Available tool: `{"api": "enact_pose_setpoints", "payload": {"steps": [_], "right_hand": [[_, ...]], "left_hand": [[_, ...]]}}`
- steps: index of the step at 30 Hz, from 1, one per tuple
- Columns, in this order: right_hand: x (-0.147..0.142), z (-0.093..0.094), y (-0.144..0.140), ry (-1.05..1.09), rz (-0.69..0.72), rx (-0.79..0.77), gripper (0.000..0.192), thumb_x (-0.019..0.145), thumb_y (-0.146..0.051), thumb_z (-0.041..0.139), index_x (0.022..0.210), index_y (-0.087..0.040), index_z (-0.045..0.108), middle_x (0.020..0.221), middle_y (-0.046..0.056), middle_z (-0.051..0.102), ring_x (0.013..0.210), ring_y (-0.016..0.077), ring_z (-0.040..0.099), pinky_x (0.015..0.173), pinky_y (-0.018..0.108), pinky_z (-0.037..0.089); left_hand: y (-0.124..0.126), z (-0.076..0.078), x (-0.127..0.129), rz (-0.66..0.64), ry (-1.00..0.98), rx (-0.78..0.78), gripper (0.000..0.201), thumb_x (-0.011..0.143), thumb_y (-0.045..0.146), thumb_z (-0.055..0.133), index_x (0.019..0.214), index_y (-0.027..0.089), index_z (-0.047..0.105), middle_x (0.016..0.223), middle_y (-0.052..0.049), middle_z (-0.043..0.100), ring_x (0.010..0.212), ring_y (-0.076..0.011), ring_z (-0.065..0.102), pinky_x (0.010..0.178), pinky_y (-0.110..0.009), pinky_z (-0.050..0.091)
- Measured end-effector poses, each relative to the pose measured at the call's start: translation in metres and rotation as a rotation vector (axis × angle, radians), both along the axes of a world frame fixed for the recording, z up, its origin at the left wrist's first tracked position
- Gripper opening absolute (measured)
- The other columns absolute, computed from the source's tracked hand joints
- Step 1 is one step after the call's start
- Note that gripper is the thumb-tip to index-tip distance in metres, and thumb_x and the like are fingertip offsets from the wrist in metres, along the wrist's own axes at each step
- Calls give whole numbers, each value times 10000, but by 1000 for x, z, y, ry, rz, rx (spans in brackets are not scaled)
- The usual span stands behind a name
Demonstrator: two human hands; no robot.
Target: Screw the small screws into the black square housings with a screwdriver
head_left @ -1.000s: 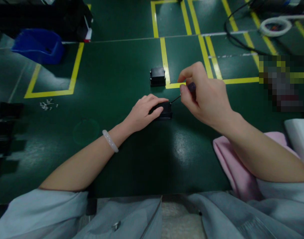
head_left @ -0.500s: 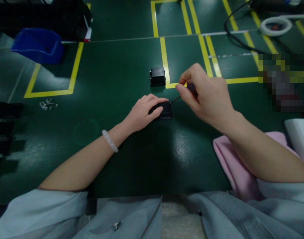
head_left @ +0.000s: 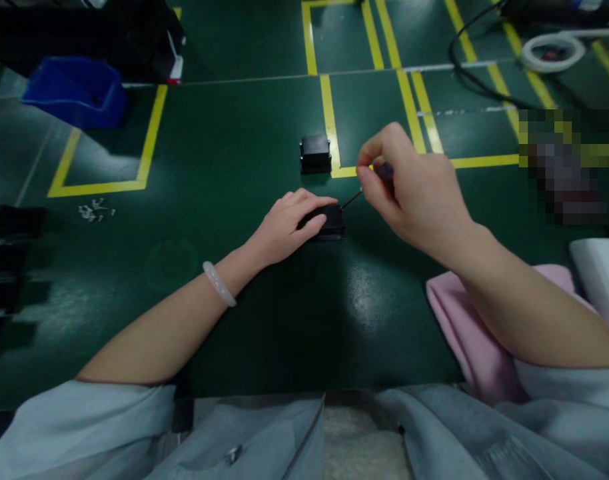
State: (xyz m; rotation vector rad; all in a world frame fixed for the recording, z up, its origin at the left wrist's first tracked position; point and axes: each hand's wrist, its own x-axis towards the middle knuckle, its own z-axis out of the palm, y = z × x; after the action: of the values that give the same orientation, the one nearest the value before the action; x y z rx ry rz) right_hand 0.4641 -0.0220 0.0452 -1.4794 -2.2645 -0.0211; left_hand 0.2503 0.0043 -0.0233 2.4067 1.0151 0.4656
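Head view at a green workbench (head_left: 224, 147): the left hand (head_left: 289, 223) lies curled over a small black box (head_left: 329, 223), pinning it at the table's centre, while the right hand (head_left: 414, 190) pinches a thin screwdriver (head_left: 369, 187) whose tip meets the box's right edge. A second black box (head_left: 315, 153) sits just beyond. A blue bin (head_left: 74, 90) stands far left, its contents too dark to make out. A pixelated patch hides the right edge.

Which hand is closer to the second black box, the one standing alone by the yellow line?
Right. The right hand is just beside the lone black box; the left hand lies nearer the person.
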Motion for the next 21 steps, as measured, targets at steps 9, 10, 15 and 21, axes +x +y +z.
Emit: {"api": "enact_pose_setpoints", "payload": {"steps": [9, 10, 15, 21], "right_hand": [[0, 0, 0, -16, 28, -25, 361, 965, -457, 290, 1049, -194, 522, 821, 40, 646, 672, 168, 616, 591, 291, 378], [0, 0, 0, -20, 31, -22, 355, 966, -447, 290, 1050, -192, 522, 824, 42, 649, 669, 168, 617, 588, 290, 378], [-1, 2, -1, 14, 48, -16, 290, 968, -355, 278, 1079, -199, 496, 863, 54, 667, 696, 171, 626, 598, 294, 387], [2, 0, 1, -23, 60, -13, 361, 966, -461, 283, 1006, -198, 528, 747, 20, 626, 628, 148, 594, 563, 275, 355]], "left_hand": [[1, -1, 0, -5, -2, 6, 418, 983, 373, 361, 1327, 215, 538, 1122, -61, 583, 1048, -210, 512, 938, -349, 382], [1, -1, 0, -2, -1, 5, 418, 983, 373, 360, 1326, 215, 539, 1123, -61, 583, 1046, -210, 512, 937, -349, 383], [0, 1, 0, 4, 9, -14, 419, 980, 377, 358, 1323, 216, 537, 1125, -64, 580, 1041, -211, 515, 925, -348, 389], [0, 1, 0, 5, 9, -14, 419, 977, 384, 360, 1324, 225, 535, 1133, -62, 578, 1045, -212, 511, 932, -347, 383]]}}
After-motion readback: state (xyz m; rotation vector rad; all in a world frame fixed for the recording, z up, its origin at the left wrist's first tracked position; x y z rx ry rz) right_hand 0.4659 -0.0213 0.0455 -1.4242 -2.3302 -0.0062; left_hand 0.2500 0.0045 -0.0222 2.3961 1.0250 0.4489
